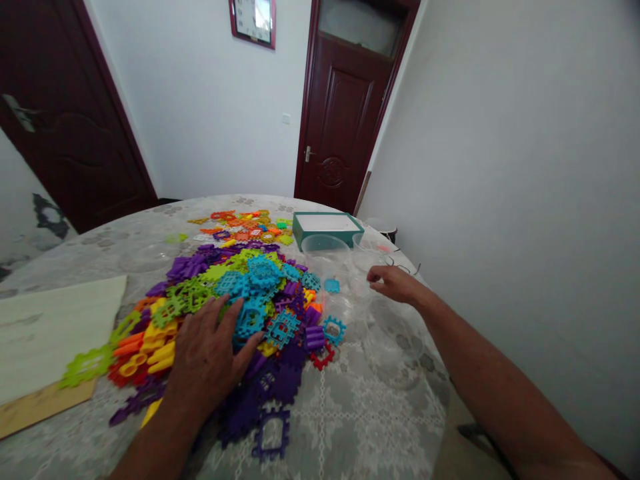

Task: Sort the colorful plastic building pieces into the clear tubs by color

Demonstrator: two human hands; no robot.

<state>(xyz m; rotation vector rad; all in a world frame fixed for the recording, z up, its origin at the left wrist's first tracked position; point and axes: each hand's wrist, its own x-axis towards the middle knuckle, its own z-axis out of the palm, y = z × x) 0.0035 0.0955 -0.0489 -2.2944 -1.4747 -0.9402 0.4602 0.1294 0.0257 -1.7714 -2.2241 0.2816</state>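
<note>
My left hand (213, 350) lies with spread fingers on a heap of coloured plastic building pieces. Its fingertips touch the blue toothed pieces (250, 317) on top. Around them are green pieces (193, 293), purple pieces (193, 263), yellow tubes (163, 355) and dark purple plates (273, 380). My right hand (395, 283) is over the table's right side, its fingers curled together among clear plastic containers. Whatever it may pinch is too small or too transparent to make out. A blue square piece (331, 286) sits inside a clear container (340, 307) left of that hand.
A green-sided box (327, 227) stands at the far right of the round table (360, 420). Orange pieces (245, 227) lie at the back. A pale board (60, 333) is at left, and a clear lid-like piece (150, 255) lies beyond it. The wall (540, 200) rises close on the right.
</note>
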